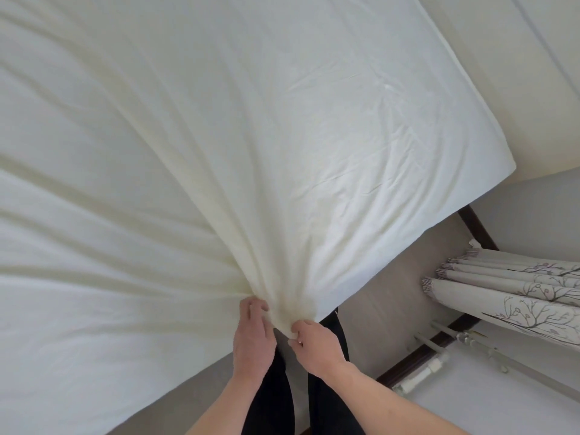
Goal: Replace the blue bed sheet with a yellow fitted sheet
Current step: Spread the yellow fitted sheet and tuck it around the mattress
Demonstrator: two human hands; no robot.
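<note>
Pale yellow cloth: the sheet [188, 146] lies spread over the bed, filling most of the view. Folds fan across it and run together at the near corner. Both hands grip that bunched corner, close side by side at the bed's edge. Left hand [252, 337]: fingers curled, closed on the gather from the left. Right hand [315, 345]: fingertips pinching the lowest fold of the same bunch. Dark trouser legs [273, 390] show below the hands, over grey floor [383, 277]. Patterned curtain [508, 293] hangs right, well apart from the bed.
</note>
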